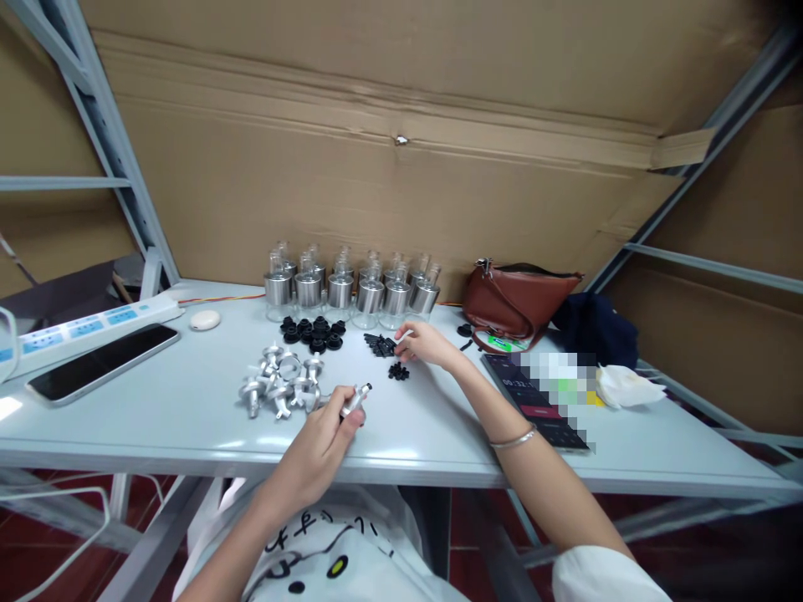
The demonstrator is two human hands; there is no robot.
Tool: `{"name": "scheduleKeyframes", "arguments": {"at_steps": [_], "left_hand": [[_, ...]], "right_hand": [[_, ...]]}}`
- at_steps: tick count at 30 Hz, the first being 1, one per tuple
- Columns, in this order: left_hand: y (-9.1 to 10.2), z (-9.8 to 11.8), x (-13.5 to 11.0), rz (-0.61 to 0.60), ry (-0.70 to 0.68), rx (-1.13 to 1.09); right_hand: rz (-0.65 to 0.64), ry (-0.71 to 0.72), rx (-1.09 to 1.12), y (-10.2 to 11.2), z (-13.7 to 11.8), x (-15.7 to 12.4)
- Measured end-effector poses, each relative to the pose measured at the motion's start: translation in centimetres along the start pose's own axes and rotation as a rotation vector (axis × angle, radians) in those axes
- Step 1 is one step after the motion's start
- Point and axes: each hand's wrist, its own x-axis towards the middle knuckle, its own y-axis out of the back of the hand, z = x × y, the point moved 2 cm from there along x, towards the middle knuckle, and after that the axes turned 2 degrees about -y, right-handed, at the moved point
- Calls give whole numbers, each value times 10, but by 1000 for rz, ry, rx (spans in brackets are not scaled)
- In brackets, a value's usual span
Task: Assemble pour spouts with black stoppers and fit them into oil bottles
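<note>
My left hand (pixel 327 435) is closed around a silver metal spout (pixel 355 403) with a small black tip, held above the front of the table. My right hand (pixel 427 344) reaches to a pile of short black tubes (pixel 378 344), its fingertips at the pile's right end, slightly apart and curled. Just below that hand lies a cluster of tiny black pieces (pixel 398 371). Left of my left hand is a heap of similar silver spouts (pixel 282 380). Behind them sit several black ribbed stoppers (pixel 312 333).
Several glass bottles with metal sleeves (pixel 340 293) stand at the back. A brown bag (pixel 520 299), dark cloth (pixel 595 330), crumpled tissue (pixel 627 386) and a phone with a timer (pixel 533 401) lie right. A power strip (pixel 81 326), another phone (pixel 104 361) and a white disc (pixel 205 320) lie left.
</note>
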Motion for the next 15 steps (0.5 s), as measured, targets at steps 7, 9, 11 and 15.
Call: {"name": "scheduleKeyframes", "arguments": {"at_steps": [7, 9, 11, 15], "left_hand": [[-3, -4, -1, 13, 8, -81], [-3, -6, -1, 20, 10, -72], [-4, -7, 0, 25, 10, -60], [-3, -7, 2, 28, 2, -50]], "right_hand": [[-301, 285, 202, -5, -24, -24], [-485, 412, 280, -12, -32, -35], [-611, 467, 318, -19, -38, -44], [-684, 500, 375, -29, -41, -50]]}}
